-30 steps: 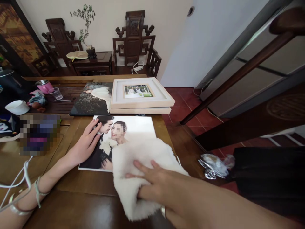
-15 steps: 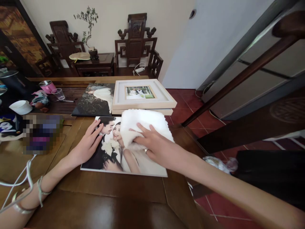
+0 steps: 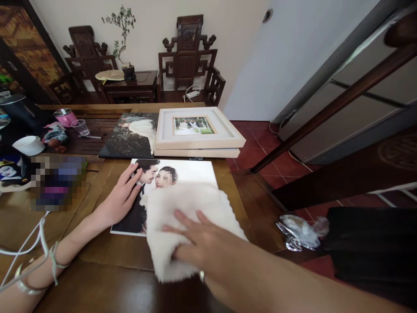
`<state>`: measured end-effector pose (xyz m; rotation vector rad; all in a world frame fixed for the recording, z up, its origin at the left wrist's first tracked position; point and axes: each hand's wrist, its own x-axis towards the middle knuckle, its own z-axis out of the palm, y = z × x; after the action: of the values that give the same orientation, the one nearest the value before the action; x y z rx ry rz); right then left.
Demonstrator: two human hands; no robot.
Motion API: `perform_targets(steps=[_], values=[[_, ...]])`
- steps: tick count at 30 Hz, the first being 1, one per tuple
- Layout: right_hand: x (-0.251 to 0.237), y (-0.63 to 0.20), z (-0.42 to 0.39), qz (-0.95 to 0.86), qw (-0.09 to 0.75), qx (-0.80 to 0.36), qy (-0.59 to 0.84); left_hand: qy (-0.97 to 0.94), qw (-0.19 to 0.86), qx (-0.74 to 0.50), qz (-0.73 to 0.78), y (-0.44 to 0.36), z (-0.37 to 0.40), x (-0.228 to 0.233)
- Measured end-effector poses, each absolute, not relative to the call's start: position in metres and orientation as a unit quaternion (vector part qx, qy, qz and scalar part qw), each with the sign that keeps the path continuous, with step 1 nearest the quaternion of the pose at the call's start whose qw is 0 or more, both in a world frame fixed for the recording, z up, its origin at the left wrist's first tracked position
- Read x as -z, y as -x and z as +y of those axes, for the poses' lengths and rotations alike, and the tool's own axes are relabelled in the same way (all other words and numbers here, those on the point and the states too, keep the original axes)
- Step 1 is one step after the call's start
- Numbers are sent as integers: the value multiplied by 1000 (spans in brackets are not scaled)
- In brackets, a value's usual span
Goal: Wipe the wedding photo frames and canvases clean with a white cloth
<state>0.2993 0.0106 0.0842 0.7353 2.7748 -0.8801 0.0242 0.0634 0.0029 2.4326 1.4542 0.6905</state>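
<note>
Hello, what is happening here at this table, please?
A person is wiping a large wedding photo print that lies flat on a wooden table. The right hand presses a fluffy white cloth onto the near part of the print. The left hand lies flat on the print's left edge and holds it steady. Behind it lie another dark photo print and two stacked light wooden picture frames.

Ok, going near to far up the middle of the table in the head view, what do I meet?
Right hand pressing the fluffy white cloth → glossy unframed wedding portrait print → pale wooden picture frames, stacked → dark carved wooden chair against the wall.
</note>
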Motion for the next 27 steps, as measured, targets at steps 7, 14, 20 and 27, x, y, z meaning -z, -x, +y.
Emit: perform_targets(steps=[7, 14, 20, 27], values=[[-74, -297, 72, 917, 9, 210, -339, -825, 110, -217, 510, -23, 62, -5], [-79, -289, 46, 915, 72, 194, -346, -803, 89, -238, 538, -29, 60, -11], [-83, -289, 1, 926, 106, 278, -233, -801, 88, -261, 532, -31, 61, -12], [-82, -295, 32, 918, 47, 276, -281, -807, 143, -237, 522, -28, 56, -9]])
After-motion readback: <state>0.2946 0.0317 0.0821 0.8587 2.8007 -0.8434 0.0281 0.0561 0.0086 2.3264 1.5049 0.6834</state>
